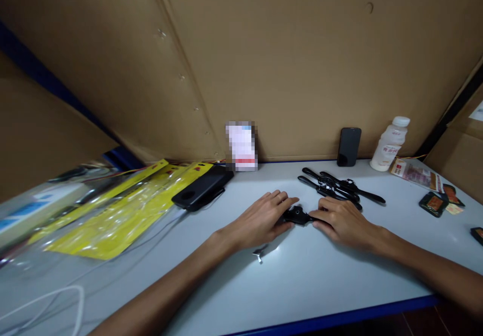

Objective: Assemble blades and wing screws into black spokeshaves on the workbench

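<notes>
Over the table I hold a black spokeshave [299,215] by its two ends. My left hand [266,215] is closed around its left handle, with the thumb below and fingers above. My right hand [341,220] grips the right handle between thumb and curled fingers. Only the middle body shows; most of both handles is covered. In front of my left hand lies a small shiny metal piece [258,255], its kind too small to make out. Beyond my right hand, several more black spokeshaves [339,187] lie in a loose pile.
Yellow-backed clear plastic packages [124,225] spread across the left, beside a black device [204,187] and a white cable [81,301]. At the back stand a lit phone [243,147], a dark phone [348,147] and a bottle [388,145]. Snack packets [433,203] lie right.
</notes>
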{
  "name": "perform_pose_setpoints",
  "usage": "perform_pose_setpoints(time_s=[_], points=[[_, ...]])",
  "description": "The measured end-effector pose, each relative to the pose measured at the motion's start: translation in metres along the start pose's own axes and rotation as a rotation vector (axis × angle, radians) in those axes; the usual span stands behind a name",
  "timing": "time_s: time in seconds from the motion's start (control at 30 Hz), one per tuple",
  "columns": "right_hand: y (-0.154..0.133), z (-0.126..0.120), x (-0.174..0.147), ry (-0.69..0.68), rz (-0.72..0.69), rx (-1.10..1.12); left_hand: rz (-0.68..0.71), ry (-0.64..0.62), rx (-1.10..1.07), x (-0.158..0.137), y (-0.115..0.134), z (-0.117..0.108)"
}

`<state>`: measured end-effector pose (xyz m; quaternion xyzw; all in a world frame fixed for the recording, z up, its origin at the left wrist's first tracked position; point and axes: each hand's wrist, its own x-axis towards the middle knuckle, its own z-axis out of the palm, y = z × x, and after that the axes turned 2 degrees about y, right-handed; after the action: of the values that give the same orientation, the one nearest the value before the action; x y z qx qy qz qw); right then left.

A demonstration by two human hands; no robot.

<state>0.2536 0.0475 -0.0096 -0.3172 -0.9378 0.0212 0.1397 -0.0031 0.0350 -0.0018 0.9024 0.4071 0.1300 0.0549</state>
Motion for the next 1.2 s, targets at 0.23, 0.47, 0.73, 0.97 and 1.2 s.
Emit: perform_pose_setpoints(time_s=[0.23,0.47,0.73,0.97,1.2], points=[[0.001,0.002,0.0,0.02,-0.028,-0.006,-0.001,0.005,0.017,0.001,-0.001,0.002],[0.002,0.003,0.0,0.011,-0.03,-0.018,0.001,-0.008,0.028,0.002,0.0,0.003],[-0.002,0.001,-0.001,-0.009,0.039,-0.009,-0.181,0.173,-0.104,-0.01,-0.018,-0.053],[-0.004,0.003,-0.002,0.017,0.077,-0.016,-0.33,-0.458,-0.177,-0.027,0.004,-0.086],[-0.005,0.003,-0.001,0.023,0.075,-0.035,-0.212,-0.592,-0.015,-0.021,0.027,-0.054]])
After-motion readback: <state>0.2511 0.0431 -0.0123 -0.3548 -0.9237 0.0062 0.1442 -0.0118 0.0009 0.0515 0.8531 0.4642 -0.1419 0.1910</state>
